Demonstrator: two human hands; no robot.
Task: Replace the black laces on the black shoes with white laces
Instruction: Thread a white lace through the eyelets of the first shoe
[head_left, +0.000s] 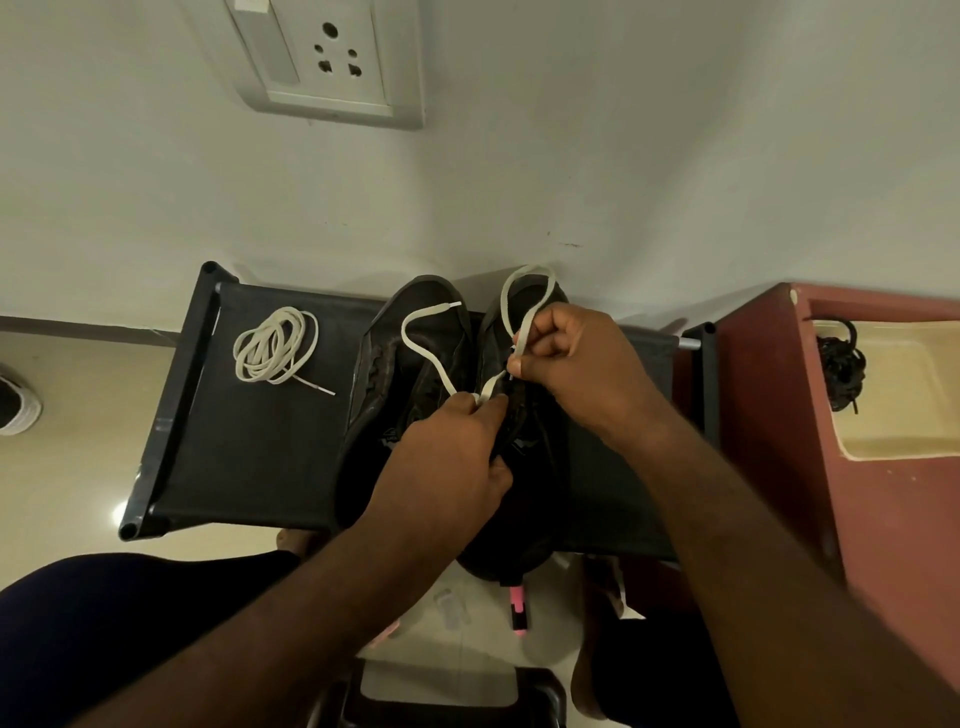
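**Okay, lace swap looks roughly a quarter done**

So both shoes sit on the black fabric rack (249, 441). The right shoe (519, 551) is directly under the grip, and the left shoe (384, 364) is just to the left of it. Neither seems to have any black lace left in it, so I'd say the stripping part is finished.

Relacing has barely started. The left hand (447, 457) pinches one white lace (415, 338) low at the eyelets, with its free tip trailing away beyond the pinch. The right hand (571, 358) pinches the same lace just above there, and a loop stands up past its fingers. How many eyelets are threaded is hidden.

The spare white lace (275, 345) lies coiled well left of the grip, untouched.

Well off to the right, the cream tray (909, 415) holds the bundled black laces (839, 369).
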